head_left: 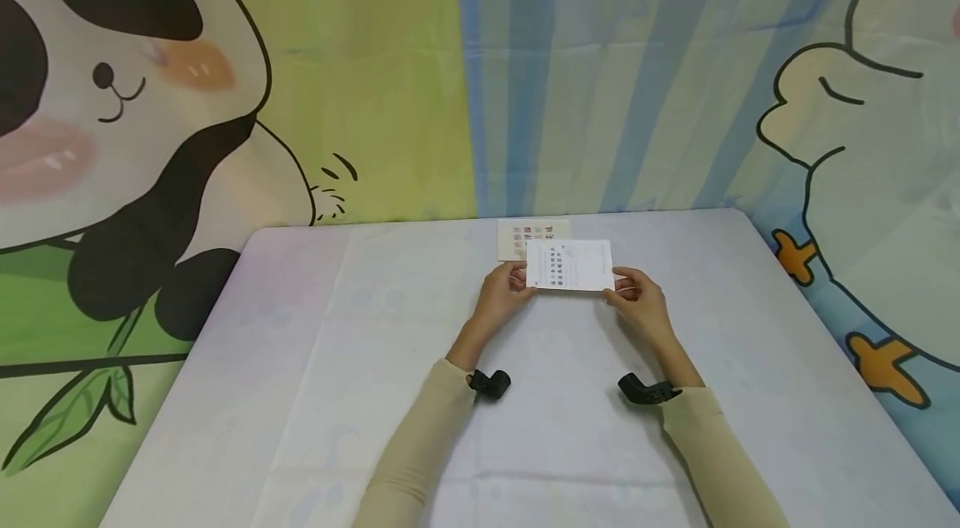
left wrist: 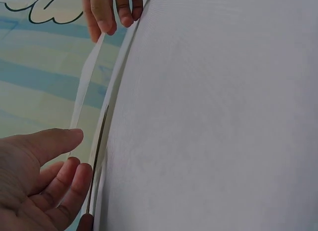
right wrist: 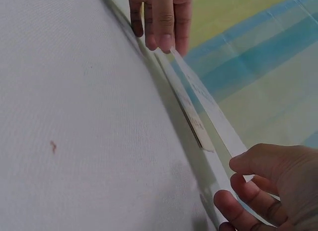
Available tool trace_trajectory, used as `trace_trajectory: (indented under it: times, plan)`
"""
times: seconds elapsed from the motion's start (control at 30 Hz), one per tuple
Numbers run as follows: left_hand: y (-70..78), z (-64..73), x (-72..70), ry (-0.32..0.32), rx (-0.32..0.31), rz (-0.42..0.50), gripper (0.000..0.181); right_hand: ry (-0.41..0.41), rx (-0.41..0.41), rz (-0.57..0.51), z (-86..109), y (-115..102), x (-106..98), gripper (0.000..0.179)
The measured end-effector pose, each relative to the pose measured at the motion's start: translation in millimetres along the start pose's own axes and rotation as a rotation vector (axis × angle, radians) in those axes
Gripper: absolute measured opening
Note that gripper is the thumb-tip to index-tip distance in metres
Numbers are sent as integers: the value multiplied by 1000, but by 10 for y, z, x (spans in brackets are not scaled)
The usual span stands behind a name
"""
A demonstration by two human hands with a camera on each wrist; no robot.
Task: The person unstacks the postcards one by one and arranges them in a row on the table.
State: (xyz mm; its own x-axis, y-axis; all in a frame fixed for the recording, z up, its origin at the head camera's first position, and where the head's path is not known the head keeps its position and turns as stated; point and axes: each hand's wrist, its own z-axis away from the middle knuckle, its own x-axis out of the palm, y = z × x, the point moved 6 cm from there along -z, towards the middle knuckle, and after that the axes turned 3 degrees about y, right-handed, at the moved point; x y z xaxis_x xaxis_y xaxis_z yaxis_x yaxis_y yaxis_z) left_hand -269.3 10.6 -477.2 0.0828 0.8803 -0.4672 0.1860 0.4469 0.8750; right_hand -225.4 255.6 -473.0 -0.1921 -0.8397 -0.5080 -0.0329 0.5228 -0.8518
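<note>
A thin white sheet (head_left: 585, 266) with columns of dark printed characters is held up between both hands, over the far part of the table. My left hand (head_left: 501, 295) pinches its left edge between thumb and fingers. At the opposite edge, my right hand (head_left: 643, 307) pinches the lower right corner. Both wrist views show the sheet (right wrist: 213, 112) nearly edge-on, raised off the tabletop. Behind it lies a cream booklet (head_left: 512, 240) with reddish and dark characters, partly covered by the sheet in the head view. Its dark edge shows in the right wrist view.
A white cloth covers the table (head_left: 375, 411), whose far edge runs just behind the booklet. Backdrop sheets (head_left: 390, 70) with a panda and a bird stand close behind and at the sides. A small black wrist device (head_left: 491, 385) sits at each sleeve cuff.
</note>
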Motion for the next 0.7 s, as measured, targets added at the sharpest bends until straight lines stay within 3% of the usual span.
trace_trajectory:
  times: [0.13,0.3,0.7]
  plan:
    - [34,21,62,-16,-25,-53,48,14,-6,-2,38,21,-67,45]
    - [90,50,141,-39,-10,-81,47,19,0,6,86,64,-154,45]
    - [224,72,323,-73,79,-30,42,45,13,21,204,152,-348,45]
